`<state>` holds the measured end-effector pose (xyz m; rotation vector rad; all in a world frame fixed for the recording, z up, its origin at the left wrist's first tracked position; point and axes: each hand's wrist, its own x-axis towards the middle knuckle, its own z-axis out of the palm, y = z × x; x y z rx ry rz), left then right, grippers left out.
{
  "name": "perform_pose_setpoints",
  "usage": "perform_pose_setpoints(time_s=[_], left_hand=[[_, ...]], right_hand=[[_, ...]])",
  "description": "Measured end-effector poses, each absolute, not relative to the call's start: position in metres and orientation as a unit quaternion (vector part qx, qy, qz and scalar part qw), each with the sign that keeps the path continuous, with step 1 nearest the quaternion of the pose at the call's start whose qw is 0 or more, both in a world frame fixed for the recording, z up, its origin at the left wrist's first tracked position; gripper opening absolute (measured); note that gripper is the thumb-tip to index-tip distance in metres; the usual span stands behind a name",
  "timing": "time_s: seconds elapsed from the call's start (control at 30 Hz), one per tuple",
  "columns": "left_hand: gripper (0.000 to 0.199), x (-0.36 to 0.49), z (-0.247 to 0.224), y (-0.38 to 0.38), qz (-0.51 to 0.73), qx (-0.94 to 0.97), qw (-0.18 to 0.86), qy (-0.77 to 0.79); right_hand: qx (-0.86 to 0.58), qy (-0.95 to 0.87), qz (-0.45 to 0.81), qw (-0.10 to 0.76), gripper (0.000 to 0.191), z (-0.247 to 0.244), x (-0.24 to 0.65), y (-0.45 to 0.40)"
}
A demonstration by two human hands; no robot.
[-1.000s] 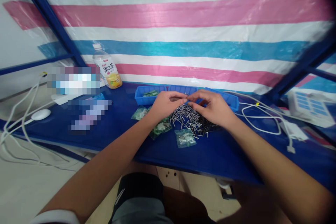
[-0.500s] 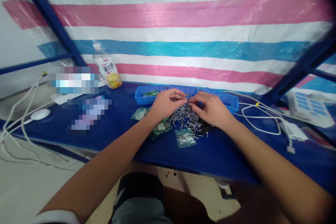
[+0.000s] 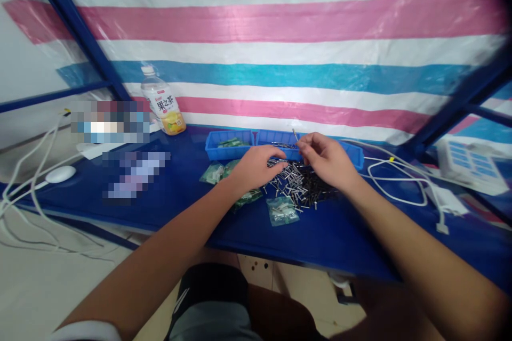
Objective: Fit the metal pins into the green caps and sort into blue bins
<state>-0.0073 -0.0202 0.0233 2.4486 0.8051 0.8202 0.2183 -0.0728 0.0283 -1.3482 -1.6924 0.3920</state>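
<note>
A heap of small metal rivets [image 3: 294, 184] lies on the blue table, silver on its left side and darker on its right. My left hand [image 3: 262, 166] is over the heap's left edge, thumb and fingers apart, with rivets showing between them. Pinched in my right hand [image 3: 326, 157] is a single rivet [image 3: 295, 134], which points upward. Behind the hands stand a blue bin with green packets [image 3: 230, 145], a middle blue bin with metal pieces [image 3: 280, 141] and a right blue bin [image 3: 354, 155], partly hidden by my right hand.
Clear green bags of parts lie left of the heap, and one small bag [image 3: 282, 211] lies in front. A drink bottle [image 3: 164, 104] stands at the back left. White cables [image 3: 400, 184] spread on the right; a white mouse [image 3: 61, 174] sits on the left.
The hands have moved apart. My left hand has dropped slightly and its fingers have opened; my right hand has shifted a little right, a rivet now standing up from its fingertips.
</note>
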Motion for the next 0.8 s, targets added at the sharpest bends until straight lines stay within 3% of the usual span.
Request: perform_pose_setpoints(time_s=[0.13, 0.33, 0.47, 0.63, 0.8], left_hand=[[0.035, -0.009, 0.02, -0.021, 0.221, 0.921, 0.17, 0.271], [0.042, -0.011, 0.015, -0.015, 0.19, 0.929, 0.158, 0.274], [0.037, -0.011, 0.017, -0.014, 0.197, 0.926, 0.154, 0.282], [0.032, -0.009, 0.017, -0.014, 0.21, 0.923, 0.154, 0.282], [0.029, -0.009, 0.014, -0.012, 0.228, 0.918, 0.157, 0.283]], right_hand=[[-0.615, -0.661, 0.045, 0.428, 0.021, 0.037, 0.233, -0.072], [-0.738, -0.625, -0.128, 0.22, 0.027, 0.046, 0.25, -0.075], [-0.742, -0.631, -0.143, 0.177, 0.034, 0.046, 0.249, -0.077], [-0.636, -0.747, -0.081, 0.178, 0.029, 0.049, 0.24, -0.079], [-0.585, -0.808, -0.04, 0.059, 0.023, 0.046, 0.236, -0.081]])
